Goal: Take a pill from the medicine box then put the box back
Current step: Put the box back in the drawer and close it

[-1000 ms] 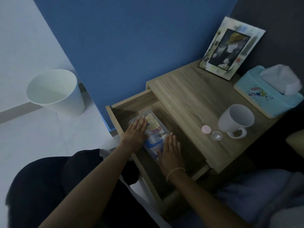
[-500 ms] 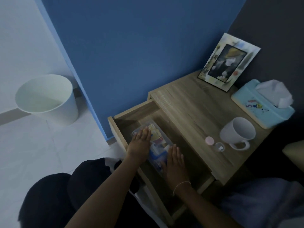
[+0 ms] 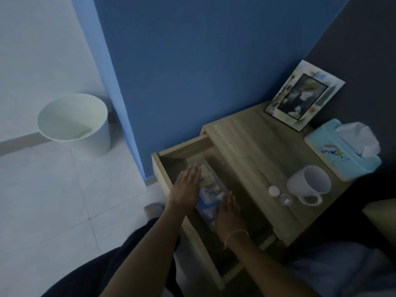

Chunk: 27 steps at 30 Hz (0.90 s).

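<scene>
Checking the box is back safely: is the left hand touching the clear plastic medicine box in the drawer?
Touching. The head view shows the left hand lying flat on the clear plastic medicine box, no gap visible.

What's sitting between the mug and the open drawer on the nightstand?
In the head view, a pink cap and a small clear bottle lie on the wood between the mug and the drawer.

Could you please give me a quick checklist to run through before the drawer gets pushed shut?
1. Medicine box lying inside the drawer: ok.
2. Left hand clear of the drawer: not ok, flat on the box.
3. Right hand clear: not ok, at the box's near end.
4. Pill out, in the small cup by the mug: cannot tell.
5. Box lid closed: cannot tell.
</scene>
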Tool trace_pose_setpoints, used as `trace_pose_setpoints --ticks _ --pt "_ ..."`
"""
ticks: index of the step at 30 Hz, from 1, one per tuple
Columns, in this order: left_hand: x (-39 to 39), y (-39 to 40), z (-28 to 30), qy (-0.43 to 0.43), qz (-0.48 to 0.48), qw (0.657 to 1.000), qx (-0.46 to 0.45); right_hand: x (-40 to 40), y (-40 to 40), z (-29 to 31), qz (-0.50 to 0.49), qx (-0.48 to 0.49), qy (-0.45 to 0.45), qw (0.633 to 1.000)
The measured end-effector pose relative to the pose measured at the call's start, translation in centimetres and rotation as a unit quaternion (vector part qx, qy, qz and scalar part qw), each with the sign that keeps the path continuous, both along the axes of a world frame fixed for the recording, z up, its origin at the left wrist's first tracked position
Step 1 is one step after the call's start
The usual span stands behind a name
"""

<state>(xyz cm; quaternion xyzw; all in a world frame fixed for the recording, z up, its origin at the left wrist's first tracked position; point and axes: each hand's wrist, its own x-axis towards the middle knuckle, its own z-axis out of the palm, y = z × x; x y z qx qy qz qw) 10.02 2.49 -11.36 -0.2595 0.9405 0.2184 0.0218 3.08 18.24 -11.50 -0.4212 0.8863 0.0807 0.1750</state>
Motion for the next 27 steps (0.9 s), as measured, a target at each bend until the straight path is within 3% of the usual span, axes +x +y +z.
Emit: trace_pose_setpoints --ticks 2,5,8,11,18,23,27 --pt "0.6 0.2 0.2 0.051 0.026 0.998 -0.039 -0.6 -0.7 2.0 0.041 -0.141 0.058 0.987" --pt "2.4 1.4 0.4 0.107 0.093 0.988 -0.063 -4.1 -1.9 3.7 0.126 -0.3 0.152 0.933" --pt "4.0 2.4 0.3 0.085 0.148 0.985 -0.039 -8.1 -3.3 4.8 0.081 -0.26 0.073 0.96" --pt "4.4 2.7 -0.2 0.064 0.176 0.982 -0.01 -11.7 -4.2 4.1 0.043 -0.206 0.063 0.976" --pt "2.6 1.4 -0.5 0.124 0.247 0.96 0.035 -14.9 -5.9 0.9 0.04 -0.212 0.055 0.975" --pt "1.5 2.2 -0.9 0.213 0.343 0.907 0.12 -15.6 -6.2 -0.5 0.035 -0.234 0.046 0.97" --pt "1.2 2.4 -1.5 0.218 0.355 0.899 0.137 -15.9 -6.1 -1.1 0.044 -0.249 0.051 0.966"
